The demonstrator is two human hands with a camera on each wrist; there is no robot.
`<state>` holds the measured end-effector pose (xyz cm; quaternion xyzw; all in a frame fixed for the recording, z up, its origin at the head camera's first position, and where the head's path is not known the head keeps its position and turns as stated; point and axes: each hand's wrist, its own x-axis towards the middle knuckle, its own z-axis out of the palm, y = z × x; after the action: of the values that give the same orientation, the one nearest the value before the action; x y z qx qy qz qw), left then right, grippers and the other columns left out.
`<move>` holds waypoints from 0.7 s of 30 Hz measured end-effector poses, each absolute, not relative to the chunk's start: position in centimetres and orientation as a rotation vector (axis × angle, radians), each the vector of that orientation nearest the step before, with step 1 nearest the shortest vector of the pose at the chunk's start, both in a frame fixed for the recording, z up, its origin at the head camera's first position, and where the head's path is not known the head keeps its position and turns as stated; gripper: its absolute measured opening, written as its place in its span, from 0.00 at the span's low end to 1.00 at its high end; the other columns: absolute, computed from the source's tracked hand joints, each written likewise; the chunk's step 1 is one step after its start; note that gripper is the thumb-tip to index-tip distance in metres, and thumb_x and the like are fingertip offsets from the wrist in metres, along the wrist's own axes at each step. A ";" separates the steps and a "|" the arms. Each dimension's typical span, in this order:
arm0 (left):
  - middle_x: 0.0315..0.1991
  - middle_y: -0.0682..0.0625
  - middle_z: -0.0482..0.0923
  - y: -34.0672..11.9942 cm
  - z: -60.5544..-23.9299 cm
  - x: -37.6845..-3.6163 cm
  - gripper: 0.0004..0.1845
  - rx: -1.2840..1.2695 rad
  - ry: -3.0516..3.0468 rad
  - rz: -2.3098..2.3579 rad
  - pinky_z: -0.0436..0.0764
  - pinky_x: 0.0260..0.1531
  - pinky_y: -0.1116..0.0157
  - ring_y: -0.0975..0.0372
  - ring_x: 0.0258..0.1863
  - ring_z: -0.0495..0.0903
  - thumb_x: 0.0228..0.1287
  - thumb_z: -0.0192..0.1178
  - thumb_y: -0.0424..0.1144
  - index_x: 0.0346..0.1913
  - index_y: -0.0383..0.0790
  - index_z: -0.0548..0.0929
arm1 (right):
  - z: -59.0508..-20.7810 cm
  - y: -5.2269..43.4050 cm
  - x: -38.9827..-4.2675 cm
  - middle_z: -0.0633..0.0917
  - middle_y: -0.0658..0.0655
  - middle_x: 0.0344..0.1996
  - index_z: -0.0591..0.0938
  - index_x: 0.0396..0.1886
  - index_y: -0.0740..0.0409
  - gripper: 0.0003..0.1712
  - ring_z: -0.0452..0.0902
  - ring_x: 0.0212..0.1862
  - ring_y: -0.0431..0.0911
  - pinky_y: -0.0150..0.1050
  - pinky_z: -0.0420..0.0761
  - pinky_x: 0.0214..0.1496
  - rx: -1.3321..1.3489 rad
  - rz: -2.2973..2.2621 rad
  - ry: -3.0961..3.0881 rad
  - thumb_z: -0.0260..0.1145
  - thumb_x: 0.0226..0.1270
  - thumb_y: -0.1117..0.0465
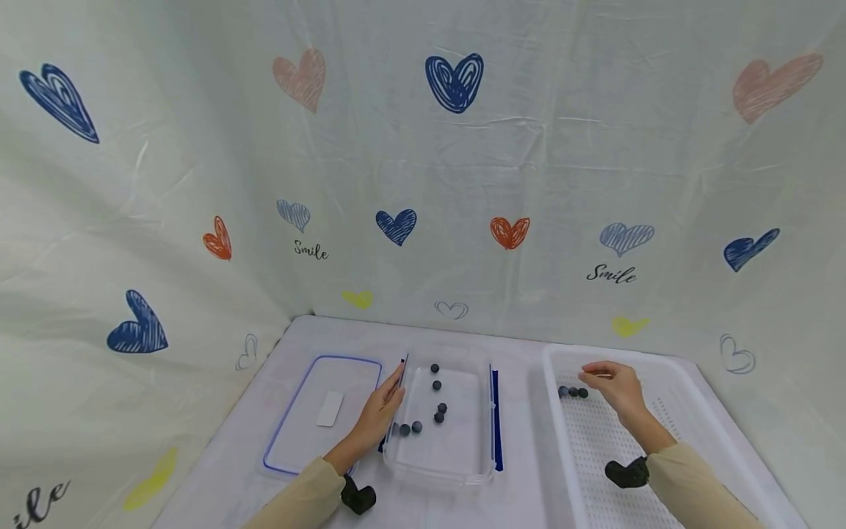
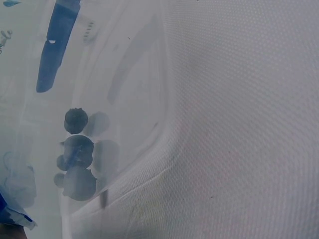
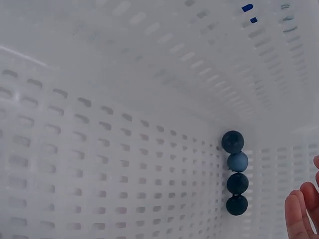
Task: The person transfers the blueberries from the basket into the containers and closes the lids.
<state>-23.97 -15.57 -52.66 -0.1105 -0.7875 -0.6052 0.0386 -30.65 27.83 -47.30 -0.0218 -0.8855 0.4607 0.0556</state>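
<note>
Against the left wall of a clear plastic container (image 1: pixel 456 470), my left hand (image 1: pixel 378 419) rests with its fingers extended along the rim. Several blueberries (image 1: pixel 417 426) lie scattered on the container's floor; a few show through its wall as blueberries (image 2: pixel 79 152) in the left wrist view. Over a white perforated basket (image 1: pixel 568 470), my right hand (image 1: pixel 615 386) hovers with loosely bent fingers and nothing visible in them. Below its fingertips, several blueberries (image 1: pixel 573 391) sit in a row along the basket's far left. The right wrist view shows these blueberries (image 3: pixel 238 183) touching one another, apart from the fingers (image 3: pixel 297 214).
A clear lid with a blue rim (image 1: pixel 291 411) lies left of the container, with a white rectangular piece (image 1: pixel 330 408) on it. A blue clasp (image 1: pixel 496 422) hangs out at the container's right side. A heart-printed curtain (image 1: pixel 456 162) rises behind the white tabletop (image 1: pixel 522 441).
</note>
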 end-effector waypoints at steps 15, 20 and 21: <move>0.78 0.38 0.48 -15.6 -52.6 -23.9 0.29 -0.349 -2.439 -1.822 0.54 0.72 0.54 0.48 0.76 0.49 0.82 0.45 0.39 0.78 0.33 0.53 | -50.3 29.5 -31.2 0.86 0.64 0.39 0.82 0.47 0.77 0.20 0.82 0.42 0.54 0.33 0.79 0.35 -0.102 1.327 -2.737 0.72 0.62 0.64; 0.78 0.39 0.48 -15.8 -52.8 -24.0 0.30 -0.365 -2.449 -1.816 0.55 0.72 0.55 0.48 0.76 0.50 0.82 0.45 0.42 0.78 0.34 0.53 | -51.2 29.8 -31.2 0.85 0.66 0.40 0.81 0.48 0.77 0.21 0.81 0.43 0.57 0.31 0.78 0.34 -0.105 1.319 -2.746 0.72 0.63 0.63; 0.78 0.39 0.48 -15.8 -52.7 -24.1 0.30 -0.365 -2.447 -1.815 0.55 0.72 0.55 0.48 0.76 0.50 0.82 0.45 0.42 0.78 0.34 0.53 | -51.3 29.8 -31.3 0.85 0.66 0.40 0.81 0.48 0.77 0.21 0.81 0.43 0.57 0.31 0.78 0.34 -0.104 1.325 -2.746 0.72 0.62 0.63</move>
<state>-24.06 -15.77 -52.74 -0.1188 -0.7969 -0.5912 0.0364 -31.27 29.84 -51.33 -0.0340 -0.8992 0.4338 0.0455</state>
